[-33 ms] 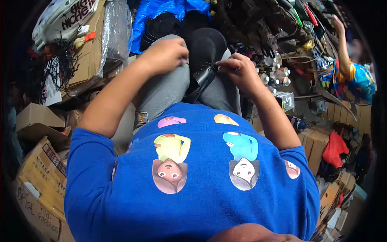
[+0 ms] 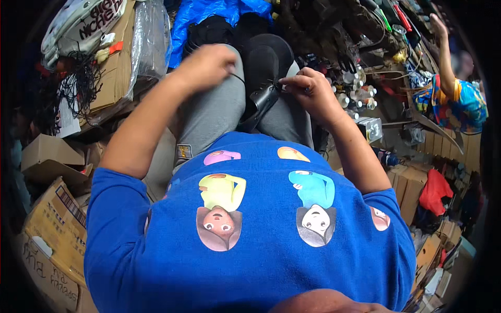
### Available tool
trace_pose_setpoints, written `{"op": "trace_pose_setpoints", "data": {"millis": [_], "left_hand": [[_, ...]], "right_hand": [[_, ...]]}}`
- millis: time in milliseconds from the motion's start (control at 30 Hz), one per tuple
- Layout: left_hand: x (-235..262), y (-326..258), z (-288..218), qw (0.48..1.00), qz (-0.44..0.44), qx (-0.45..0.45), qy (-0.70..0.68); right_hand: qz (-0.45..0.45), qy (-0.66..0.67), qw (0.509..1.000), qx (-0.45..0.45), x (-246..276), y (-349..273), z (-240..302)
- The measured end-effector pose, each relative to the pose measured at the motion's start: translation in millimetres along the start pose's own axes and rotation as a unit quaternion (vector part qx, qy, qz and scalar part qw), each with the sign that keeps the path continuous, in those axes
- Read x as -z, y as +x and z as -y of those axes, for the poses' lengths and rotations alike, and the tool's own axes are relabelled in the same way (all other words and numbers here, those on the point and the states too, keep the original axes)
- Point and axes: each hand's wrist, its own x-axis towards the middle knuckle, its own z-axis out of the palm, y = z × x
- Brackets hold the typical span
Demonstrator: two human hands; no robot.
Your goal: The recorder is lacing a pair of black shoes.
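I sit with a black shoe point(image 2: 263, 99) on my lap, between my knees in grey trousers point(image 2: 214, 112). My right hand point(image 2: 310, 91) pinches the shoe's upper edge and holds it in place. My left hand point(image 2: 206, 65) is closed and slightly blurred, raised over my left knee. A thin dark thread point(image 2: 245, 81) runs taut from its fingers down to the shoe. The shoe's rounded black toe point(image 2: 269, 55) points away from me. My blue printed shirt fills the lower part of the view.
Cardboard boxes point(image 2: 52, 229) are stacked at my left, with a clear plastic bag point(image 2: 148, 36) above them. A blue plastic sheet point(image 2: 209, 13) lies ahead. Small bottles point(image 2: 355, 91) and tools crowd the right, where another person in a colourful shirt point(image 2: 462, 107) reaches up.
My left hand has shifted a little to the left, drawing the thread away from the shoe. My right hand has stayed on the shoe.
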Motion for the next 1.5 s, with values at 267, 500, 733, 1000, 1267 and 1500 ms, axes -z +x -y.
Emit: {"op": "trace_pose_setpoints", "data": {"millis": [267,500,733,1000,1267,1500], "left_hand": [[7.9,-35.1,-9.9,0.970,-0.155,0.074,-0.171],[-40.2,-34.7,-50.8,0.985,-0.171,0.025,0.015],[-41.3,-14.3,-48.5,0.961,-0.222,0.005,-0.167],[-46.9,-0.4,-28.3,0.980,-0.177,-0.042,-0.076],[-44.8,-0.4,-30.2,0.985,-0.158,-0.036,-0.064],[-48.0,10.1,-29.9,0.991,-0.106,-0.016,-0.079]], "right_hand": [[-0.040,-0.184,0.981,0.055,-24.0,-24.7,17.4],[-0.039,-0.199,0.978,0.039,-23.5,-28.3,21.8],[0.032,0.007,0.998,-0.053,-9.4,-20.6,-0.7],[0.132,0.153,0.977,-0.074,8.4,10.7,-29.2],[0.135,0.174,0.973,-0.067,6.9,14.4,-33.7],[0.154,0.222,0.960,-0.081,2.3,14.7,-41.5]]}}
